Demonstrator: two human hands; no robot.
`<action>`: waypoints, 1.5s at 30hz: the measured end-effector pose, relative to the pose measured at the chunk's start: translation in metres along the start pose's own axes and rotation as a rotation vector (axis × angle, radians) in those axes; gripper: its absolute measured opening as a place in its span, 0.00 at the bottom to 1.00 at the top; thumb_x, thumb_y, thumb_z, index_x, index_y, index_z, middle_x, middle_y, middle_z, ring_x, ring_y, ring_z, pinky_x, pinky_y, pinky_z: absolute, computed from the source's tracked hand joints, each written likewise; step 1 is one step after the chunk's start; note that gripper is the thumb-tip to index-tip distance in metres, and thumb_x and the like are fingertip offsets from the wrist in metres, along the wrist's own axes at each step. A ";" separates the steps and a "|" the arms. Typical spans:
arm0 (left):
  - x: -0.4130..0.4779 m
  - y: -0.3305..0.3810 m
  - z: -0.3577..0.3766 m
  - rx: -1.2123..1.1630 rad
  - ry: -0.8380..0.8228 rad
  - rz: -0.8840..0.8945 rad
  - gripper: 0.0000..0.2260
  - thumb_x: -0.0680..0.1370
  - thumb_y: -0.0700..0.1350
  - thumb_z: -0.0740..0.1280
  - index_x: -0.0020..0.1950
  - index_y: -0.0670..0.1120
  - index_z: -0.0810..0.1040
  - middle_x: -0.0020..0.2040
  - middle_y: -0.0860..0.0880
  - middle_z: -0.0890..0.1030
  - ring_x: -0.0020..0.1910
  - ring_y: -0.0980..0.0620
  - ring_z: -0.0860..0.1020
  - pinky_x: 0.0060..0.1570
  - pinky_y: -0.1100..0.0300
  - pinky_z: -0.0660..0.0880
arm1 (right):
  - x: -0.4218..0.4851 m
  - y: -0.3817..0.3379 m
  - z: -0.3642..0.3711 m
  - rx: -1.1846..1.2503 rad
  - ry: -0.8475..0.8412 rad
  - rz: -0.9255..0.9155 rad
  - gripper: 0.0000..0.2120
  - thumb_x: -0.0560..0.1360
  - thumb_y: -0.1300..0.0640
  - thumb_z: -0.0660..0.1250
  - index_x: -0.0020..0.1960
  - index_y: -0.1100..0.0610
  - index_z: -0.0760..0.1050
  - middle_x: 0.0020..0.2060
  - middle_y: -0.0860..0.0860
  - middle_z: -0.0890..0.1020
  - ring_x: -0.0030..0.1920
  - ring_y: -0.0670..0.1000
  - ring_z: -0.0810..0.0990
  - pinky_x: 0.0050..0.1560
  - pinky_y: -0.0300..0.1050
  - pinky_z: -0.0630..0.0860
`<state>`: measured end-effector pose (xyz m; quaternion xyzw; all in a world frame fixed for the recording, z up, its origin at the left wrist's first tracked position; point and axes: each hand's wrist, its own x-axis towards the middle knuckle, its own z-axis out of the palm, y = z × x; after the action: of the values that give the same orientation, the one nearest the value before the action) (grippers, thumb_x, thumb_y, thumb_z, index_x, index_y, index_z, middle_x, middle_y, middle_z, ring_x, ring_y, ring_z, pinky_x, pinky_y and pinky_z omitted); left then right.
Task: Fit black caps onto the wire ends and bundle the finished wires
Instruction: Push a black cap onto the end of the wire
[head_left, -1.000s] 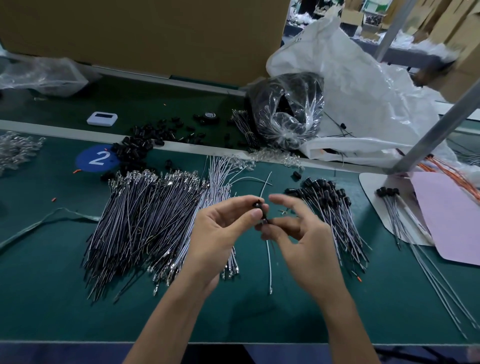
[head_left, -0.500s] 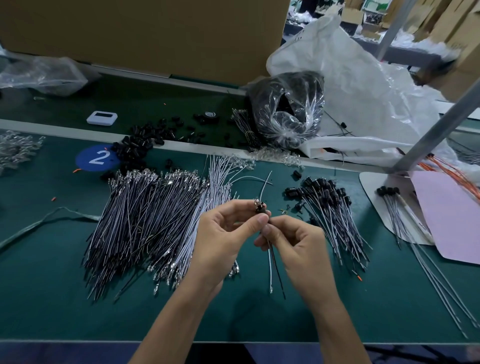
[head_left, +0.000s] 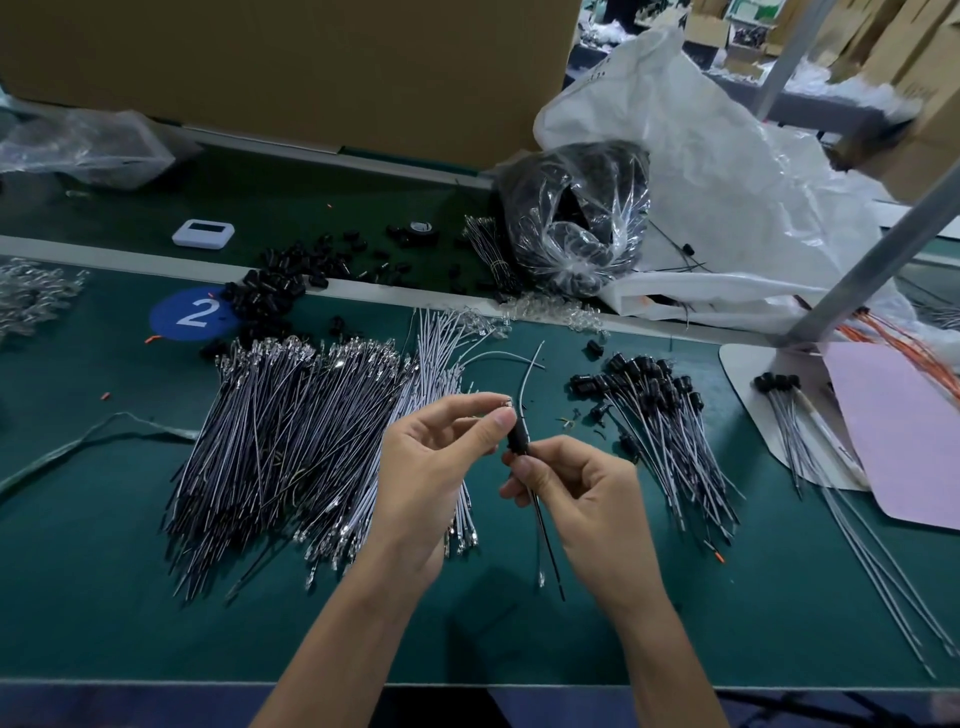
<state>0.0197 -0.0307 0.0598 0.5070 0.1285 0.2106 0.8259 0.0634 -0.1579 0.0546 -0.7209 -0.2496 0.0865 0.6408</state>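
Thumb and forefinger tips of the left hand pinch the metal-tipped top end of a thin dark wire; its other fingers curl loosely behind, holding nothing. Just below, the right hand pinches the same wire between thumb and forefinger, right under a black cap threaded on it; the remaining right fingers are folded towards the palm. The cap sits between the two grips, above the green table (fingertips cover both its ends, so how far it is pushed home cannot be made out). The wire's tail hangs below the right hand; a pale strand runs beside it, and I cannot tell whether it is held or lies on the table.

Left of the hands lies a broad heap of uncapped wires; to the right, a smaller heap of capped wires; further right, a few more capped ones rest partly on a pink sheet cut off by the frame edge. Loose caps are scattered beyond a blue "2" sticker; a clear bag behind holds dark contents too blurred to identify.
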 end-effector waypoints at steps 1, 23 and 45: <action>0.001 0.001 -0.001 0.004 -0.005 -0.009 0.11 0.61 0.50 0.76 0.41 0.48 0.86 0.38 0.48 0.84 0.40 0.52 0.79 0.46 0.63 0.78 | 0.000 0.000 0.000 -0.010 -0.002 -0.002 0.07 0.76 0.65 0.69 0.43 0.54 0.82 0.32 0.52 0.85 0.34 0.48 0.82 0.39 0.37 0.78; 0.002 -0.001 -0.007 -0.082 -0.040 -0.004 0.10 0.60 0.48 0.76 0.39 0.47 0.86 0.43 0.45 0.86 0.42 0.54 0.82 0.47 0.64 0.79 | 0.003 0.005 -0.001 -0.046 0.027 -0.038 0.06 0.75 0.64 0.70 0.44 0.54 0.83 0.35 0.50 0.86 0.36 0.51 0.84 0.42 0.41 0.80; 0.001 -0.007 -0.011 -0.078 -0.153 -0.068 0.24 0.62 0.44 0.80 0.58 0.45 0.81 0.54 0.44 0.84 0.52 0.49 0.82 0.49 0.62 0.78 | 0.009 0.007 0.002 -0.076 0.068 -0.089 0.08 0.75 0.65 0.71 0.43 0.53 0.83 0.34 0.49 0.85 0.35 0.49 0.84 0.41 0.43 0.80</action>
<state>0.0172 -0.0244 0.0487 0.4845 0.0740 0.1477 0.8591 0.0716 -0.1520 0.0489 -0.7352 -0.2627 0.0239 0.6244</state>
